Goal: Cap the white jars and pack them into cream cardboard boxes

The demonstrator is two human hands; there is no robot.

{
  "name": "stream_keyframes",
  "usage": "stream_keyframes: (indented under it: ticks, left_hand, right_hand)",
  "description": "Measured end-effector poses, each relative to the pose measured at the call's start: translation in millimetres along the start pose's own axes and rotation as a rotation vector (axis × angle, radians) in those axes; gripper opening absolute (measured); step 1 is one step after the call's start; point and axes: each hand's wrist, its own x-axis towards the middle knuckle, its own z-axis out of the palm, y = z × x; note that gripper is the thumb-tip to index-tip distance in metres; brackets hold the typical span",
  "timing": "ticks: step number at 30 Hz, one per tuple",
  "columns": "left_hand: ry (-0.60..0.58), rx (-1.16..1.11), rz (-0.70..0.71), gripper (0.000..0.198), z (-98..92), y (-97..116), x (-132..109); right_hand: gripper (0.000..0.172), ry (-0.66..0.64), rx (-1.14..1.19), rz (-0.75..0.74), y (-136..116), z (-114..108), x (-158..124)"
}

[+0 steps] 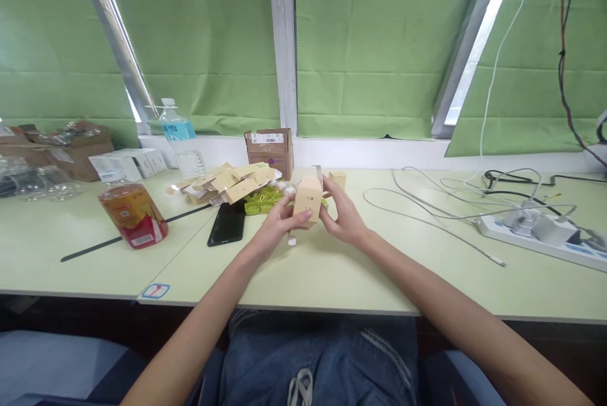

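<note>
Above the table, a small pale-yellow cardboard box (307, 196) with printed square codes is held between both hands. My left hand (279, 219) is closed on its left side, thumb across the front face. On the right side, my right hand (342, 213) grips the box near its raised flap; some of those fingers are hidden behind it. A small white tab hangs below the box. Behind the hands lie several yellow-green plastic pieces (260, 202) and a heap of flattened pale-yellow boxes (232, 181). Another small yellow box (337, 178) stands just behind my right hand.
A black phone (226, 224) lies left of my hands, near an orange-red container (133, 215) and a water bottle (180, 140). A brown carton (271, 153) stands at the back. White cables (436, 219) and a power strip (545, 235) occupy the right.
</note>
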Motion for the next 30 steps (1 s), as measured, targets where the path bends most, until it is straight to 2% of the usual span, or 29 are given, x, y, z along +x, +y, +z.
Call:
stream_keyframes:
  ticks: [11, 22, 27, 30]
  left_hand:
    - [0.0, -0.026, 0.03, 0.068, 1.9, 0.2, -1.2]
    - [0.01, -0.008, 0.027, 0.07, 3.0, 3.9, -1.6]
    - [0.1, 0.08, 0.05, 0.068, 5.3, 4.9, -1.4]
    - [0.25, 0.24, 0.048, 0.068, 5.2, 3.1, -1.3]
  right_hand:
    - [0.071, -0.024, -0.017, -0.012, 1.1, -0.9, -1.6]
    - [0.074, -0.026, -0.001, -0.034, -0.9, -1.1, -0.6]
    - [0.085, -0.048, 0.014, -0.011, -5.2, -1.1, -0.4]
    - [0.087, -0.056, 0.002, 0.003, -10.7, -1.7, 0.8]
